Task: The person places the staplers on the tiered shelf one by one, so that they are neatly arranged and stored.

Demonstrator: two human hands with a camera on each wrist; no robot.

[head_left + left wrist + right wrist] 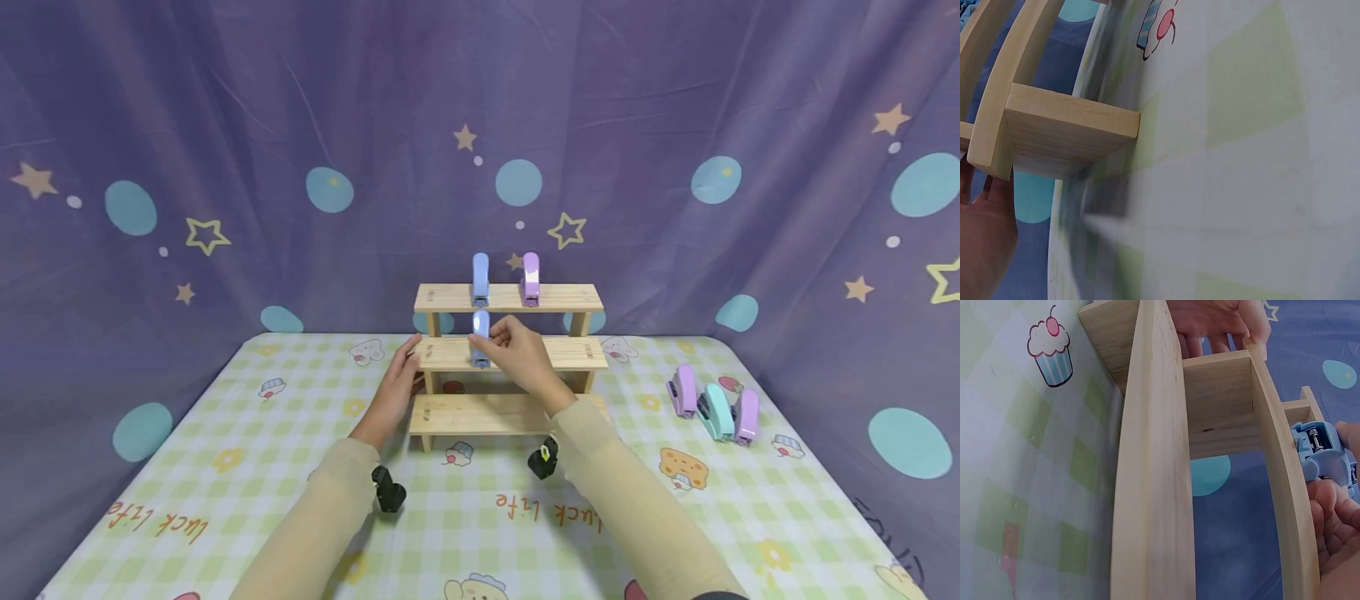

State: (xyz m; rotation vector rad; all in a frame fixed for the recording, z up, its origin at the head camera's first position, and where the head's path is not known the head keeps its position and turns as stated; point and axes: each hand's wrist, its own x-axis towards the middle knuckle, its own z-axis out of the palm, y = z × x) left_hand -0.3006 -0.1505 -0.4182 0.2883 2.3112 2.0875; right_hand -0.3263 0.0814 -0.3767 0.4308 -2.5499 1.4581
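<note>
My right hand (522, 354) pinches a blue stapler (481, 325) that stands upright on the middle board of a three-tier wooden shelf (510, 414). In the right wrist view the stapler's underside and spring (1316, 440) show beside the thumb and fingers. At the left end of that middle board, my left hand (393, 387) holds the edge, its fingers partly hidden by the wood; the left wrist view shows this hand (985, 231) at the board's end. Another blue stapler (481, 277) and a purple stapler (531, 277) stand on the top board.
To the right on the checked tablecloth (255, 517) are a purple stapler (683, 390), a teal stapler (717, 412) and another purple stapler (746, 415), close together. A purple curtain (420, 100) hangs behind the table. The bottom board runs in front of both hands.
</note>
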